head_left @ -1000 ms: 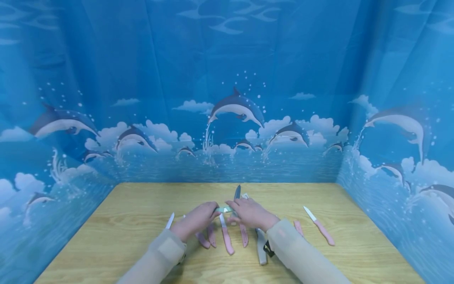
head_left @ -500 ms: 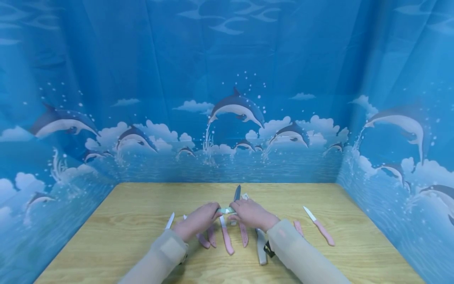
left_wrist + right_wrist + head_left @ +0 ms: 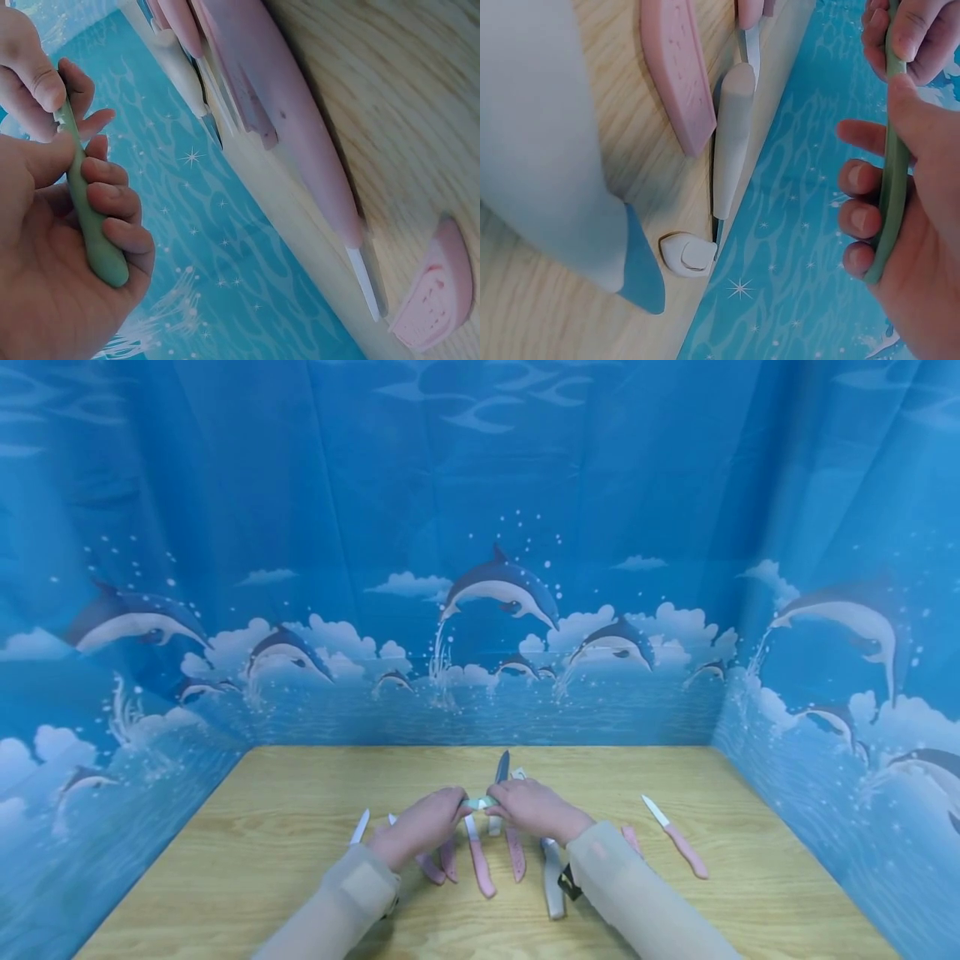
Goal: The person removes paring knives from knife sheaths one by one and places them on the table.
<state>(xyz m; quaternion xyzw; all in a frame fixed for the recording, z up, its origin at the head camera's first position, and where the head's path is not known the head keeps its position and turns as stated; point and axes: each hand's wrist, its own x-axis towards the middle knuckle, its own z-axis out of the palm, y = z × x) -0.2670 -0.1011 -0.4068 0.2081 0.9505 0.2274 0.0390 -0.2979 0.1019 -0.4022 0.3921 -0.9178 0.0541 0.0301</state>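
Observation:
Both hands meet above the middle of the table on a slim green knife [image 3: 471, 804] with a green sheath [image 3: 892, 187]. My left hand [image 3: 423, 822] curls its fingers around the rounded green handle [image 3: 97, 240], thumb pressed along it. At the other end, my right hand [image 3: 536, 810] grips the sheath between thumb and fingers. A small white stretch shows between the hands in the head view; how far the blade sits in the sheath is hidden. Directly below lies a pink-handled knife [image 3: 482, 868] with a white blade, beside a pink sheath [image 3: 516, 857].
Behind the hands lie a white-handled knife with a dark blade [image 3: 502, 766] and a white sheath [image 3: 519, 773]. Another white-handled knife [image 3: 553, 885] is near the right forearm. Farther right are a pink sheath [image 3: 630, 842] and a pink-handled knife [image 3: 686, 853]. More pink pieces lie by the left wrist.
My right hand has shifted slightly rightward and its thumb has risen to the green piece, uncovering a white handle beneath. The left hand has edged a little to the right. The knives on the table stay put.

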